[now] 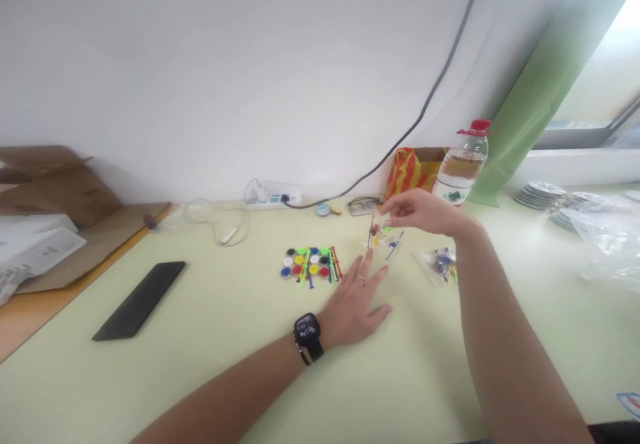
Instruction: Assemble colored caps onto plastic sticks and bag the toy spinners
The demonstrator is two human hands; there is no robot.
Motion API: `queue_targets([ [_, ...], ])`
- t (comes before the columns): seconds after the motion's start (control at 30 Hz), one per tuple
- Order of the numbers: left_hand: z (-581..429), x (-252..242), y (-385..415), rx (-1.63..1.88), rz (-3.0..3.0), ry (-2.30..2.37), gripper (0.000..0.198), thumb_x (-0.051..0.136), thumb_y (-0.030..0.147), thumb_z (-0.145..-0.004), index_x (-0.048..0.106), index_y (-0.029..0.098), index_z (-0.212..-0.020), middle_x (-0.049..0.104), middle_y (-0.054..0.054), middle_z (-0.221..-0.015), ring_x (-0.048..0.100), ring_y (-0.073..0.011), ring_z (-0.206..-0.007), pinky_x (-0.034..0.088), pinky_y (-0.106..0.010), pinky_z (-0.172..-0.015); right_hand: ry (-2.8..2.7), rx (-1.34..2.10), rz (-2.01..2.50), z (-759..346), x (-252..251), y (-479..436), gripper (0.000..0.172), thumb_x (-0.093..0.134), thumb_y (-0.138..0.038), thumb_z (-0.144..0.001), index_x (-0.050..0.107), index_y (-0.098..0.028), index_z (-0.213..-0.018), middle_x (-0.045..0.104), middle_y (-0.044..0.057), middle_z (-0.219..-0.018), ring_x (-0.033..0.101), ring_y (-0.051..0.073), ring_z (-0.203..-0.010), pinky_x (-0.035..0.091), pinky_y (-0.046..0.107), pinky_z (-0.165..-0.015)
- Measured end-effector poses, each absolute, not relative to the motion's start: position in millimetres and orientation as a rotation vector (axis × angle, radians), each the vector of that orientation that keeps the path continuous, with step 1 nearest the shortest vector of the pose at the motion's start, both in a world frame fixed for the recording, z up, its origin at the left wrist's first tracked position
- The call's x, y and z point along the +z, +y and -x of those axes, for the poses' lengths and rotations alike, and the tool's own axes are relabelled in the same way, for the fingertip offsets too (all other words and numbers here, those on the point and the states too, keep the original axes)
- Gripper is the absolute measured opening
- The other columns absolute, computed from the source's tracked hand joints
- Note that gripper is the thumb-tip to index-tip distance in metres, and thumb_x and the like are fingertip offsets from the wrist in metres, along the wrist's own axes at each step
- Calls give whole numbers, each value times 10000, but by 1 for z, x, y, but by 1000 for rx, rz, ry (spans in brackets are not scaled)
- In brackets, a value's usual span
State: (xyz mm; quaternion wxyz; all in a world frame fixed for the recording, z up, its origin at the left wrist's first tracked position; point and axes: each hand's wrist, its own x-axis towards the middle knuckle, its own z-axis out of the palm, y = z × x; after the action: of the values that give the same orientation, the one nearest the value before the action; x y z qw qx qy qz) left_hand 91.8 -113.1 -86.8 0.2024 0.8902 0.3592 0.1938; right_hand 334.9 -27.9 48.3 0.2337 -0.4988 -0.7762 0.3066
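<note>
My left hand (pixel 353 304) lies palm down on the table, fingers spread, a ring and a black watch on it. It holds nothing; its fingertips are near a small clear bag (pixel 367 245) with small plastic parts about it. My right hand (pixel 420 212) is raised over these parts, thumb and fingers pinched on what looks like the bag's edge. Below the pinch show a red part (pixel 375 229) and a blue stick (pixel 395 245). Left of them, colored discs (pixel 313 269) sit in rows, with thin green, blue and red sticks (pixel 336 263) laid across and beside them.
Another clear bag of small parts (pixel 443 262) lies by my right forearm. Behind stand a water bottle (pixel 460 167), a red-yellow bag (pixel 406 172) and a power strip (pixel 273 195). A black slab (pixel 140 301) lies left; stacked discs (pixel 540 194) and plastic wrap (pixel 607 237) are right.
</note>
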Motion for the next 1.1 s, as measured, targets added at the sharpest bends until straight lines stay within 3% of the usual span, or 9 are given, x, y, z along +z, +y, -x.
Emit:
queue_targets([
  [0.13,-92,-86,-114,544,-2539,992,589,589,469,-975,460,262,-1510,265,-85,-1703,215,-355,-1575,289,-559,-1265,-2083,783,1359,-336,54,-32,411,805,-607,-739,702,-209,-760,670,32,-737,571,176,-681,421,316,-605],
  [0.23,-92,-86,-113,567,-2595,959,517,583,455,-978,526,230,-1440,408,-108,-1630,284,-345,-1547,307,-547,-1258,-2060,725,1374,-340,56,-35,400,768,-603,-788,683,-212,-785,677,39,-761,585,180,-691,443,320,-617],
  [0.4,-93,-86,-113,576,-2641,964,503,584,448,-979,547,181,-1404,477,-156,-1568,350,-368,-1507,353,-554,-1226,-1839,646,1342,-345,57,-37,179,701,-361,-864,579,-244,-924,687,38,-806,625,194,-709,465,314,-605],
  [0.5,-93,-88,-112,603,-2646,950,496,591,439,-975,542,179,-1394,513,-169,-1532,407,-359,-1475,385,-544,-1208,-1639,571,1255,-343,54,-32,113,622,-232,-865,518,-251,-905,666,18,-824,626,177,-720,478,303,-631],
  [0.6,-93,-90,-112,647,-2621,903,451,597,395,-971,540,177,-1362,565,-165,-1477,490,-330,-1414,425,-514,-1187,-1567,596,1139,-336,48,-23,48,566,-182,-840,572,-230,-835,634,17,-809,596,157,-726,484,294,-669],
  [0.8,-95,-93,-111,741,-2578,844,388,613,333,-950,555,193,-1308,615,-149,-1403,536,-313,-1366,453,-506,-1168,-1680,911,1109,-305,26,-6,202,529,-193,-822,655,-195,-665,594,33,-661,547,157,-662,484,297,-648],
  [0.9,-95,-92,-110,728,-2573,811,350,612,300,-944,568,197,-1275,631,-133,-1354,546,-300,-1343,459,-494,-1168,-1533,1002,1038,-285,15,-3,234,582,-302,-885,766,-219,-1004,734,83,-1021,669,207,-886,570,345,-814],
  [1.0,-96,-92,-109,748,-2553,792,325,615,260,-928,576,215,-1248,644,-120,-1302,572,-292,-1296,497,-490,-1126,-1590,1050,1106,-276,10,-2,528,613,-442,-936,569,-369,-1457,622,49,-1433,668,243,-1155,558,407,-1002],
  [1.1,-95,-92,-109,803,-2528,798,297,611,227,-917,581,223,-1213,657,-112,-1240,588,-290,-1253,531,-485,-1073,-1826,949,1261,-278,9,-1,481,600,-485,-958,625,-344,-1417,642,53,-1428,631,281,-1243,508,457,-1079],
])
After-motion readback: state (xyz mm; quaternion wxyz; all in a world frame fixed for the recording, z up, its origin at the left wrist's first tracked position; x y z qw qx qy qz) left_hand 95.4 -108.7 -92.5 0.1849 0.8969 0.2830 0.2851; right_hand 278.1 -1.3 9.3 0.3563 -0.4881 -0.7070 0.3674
